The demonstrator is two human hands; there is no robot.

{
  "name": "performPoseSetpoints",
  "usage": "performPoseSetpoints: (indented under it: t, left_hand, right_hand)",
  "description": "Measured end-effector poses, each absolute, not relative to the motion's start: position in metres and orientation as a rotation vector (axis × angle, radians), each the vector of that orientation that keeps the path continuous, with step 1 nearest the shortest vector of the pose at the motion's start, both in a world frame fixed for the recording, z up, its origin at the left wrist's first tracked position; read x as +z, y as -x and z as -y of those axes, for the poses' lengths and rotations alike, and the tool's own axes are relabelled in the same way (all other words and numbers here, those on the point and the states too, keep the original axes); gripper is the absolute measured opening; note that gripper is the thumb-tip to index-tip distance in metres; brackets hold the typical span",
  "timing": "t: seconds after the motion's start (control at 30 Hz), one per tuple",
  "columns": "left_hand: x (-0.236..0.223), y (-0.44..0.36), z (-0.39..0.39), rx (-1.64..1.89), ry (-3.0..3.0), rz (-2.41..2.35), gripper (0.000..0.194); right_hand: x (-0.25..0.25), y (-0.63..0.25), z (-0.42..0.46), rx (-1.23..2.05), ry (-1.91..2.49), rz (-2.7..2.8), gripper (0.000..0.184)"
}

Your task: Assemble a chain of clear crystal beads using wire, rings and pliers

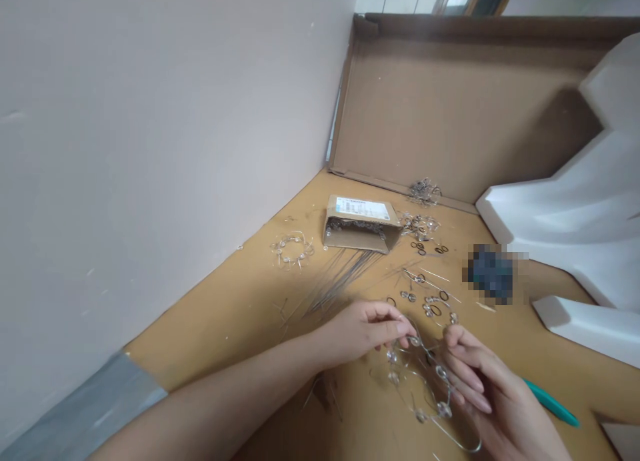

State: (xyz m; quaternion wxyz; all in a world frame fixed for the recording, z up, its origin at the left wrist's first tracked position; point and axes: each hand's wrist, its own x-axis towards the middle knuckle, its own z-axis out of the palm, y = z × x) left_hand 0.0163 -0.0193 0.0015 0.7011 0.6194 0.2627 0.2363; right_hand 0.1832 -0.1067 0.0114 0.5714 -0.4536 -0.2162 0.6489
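Note:
Between my two hands hangs a ring of bent wire with clear beads (444, 409). My left hand (383, 324) pinches its upper left part between thumb and fingers, close to one bead. On the opposite side, my right hand (475, 374) has its fingers curled at the wire's right edge; its thumb and forefinger come together near the top of the ring. A long wire loop trails below, toward the bottom of the view. Just beyond my hands lies a smaller beaded wire piece (440, 309) among dark rings (444, 295).
An open cardboard box (357, 241) with a white label holds beaded wire. Loose straight wires (345, 277) lie before it; a beaded wire ring (293, 249) is to its left. A teal handle (553, 404) sits by my right hand. White foam pieces (530, 214) stand at right.

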Motion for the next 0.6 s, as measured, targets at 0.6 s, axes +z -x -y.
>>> performPoseSetpoints:
  t: [0.6]
  left_hand:
    - [-0.0015, -0.0198, 0.0241, 0.421, -1.348, -0.571, 0.007]
  right_hand:
    - [0.0105, -0.1737, 0.1085, 1.483, 1.107, 0.547, 0.012]
